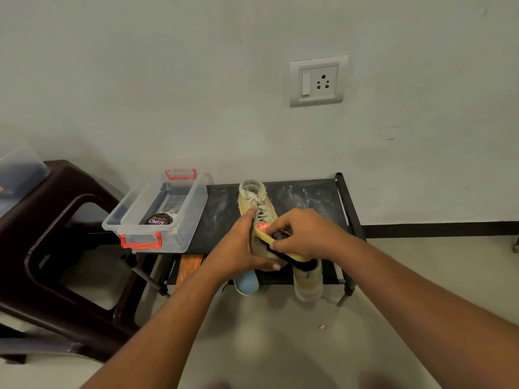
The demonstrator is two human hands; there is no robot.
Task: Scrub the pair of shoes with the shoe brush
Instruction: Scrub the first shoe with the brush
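Observation:
A dirty cream lace-up shoe (257,202) lies on the top shelf of a black shoe rack (309,196), its toe toward me. My left hand (238,248) holds the shoe's toe end from the left, thumb curled under its front. My right hand (303,234) grips a shoe brush (269,237) with a pale yellow back, a red round label and black bristles, pressed against the shoe's toe. A second cream shoe (307,282) sits on the lower shelf, below my right wrist, partly hidden.
A clear plastic box (157,217) with red clips holds a Cherry polish tin (159,220) at the rack's left end. A dark brown plastic chair (56,248) stands left. A blue shoe toe (247,283) and an orange item (188,269) sit on the lower shelf. Wall socket (318,81) above.

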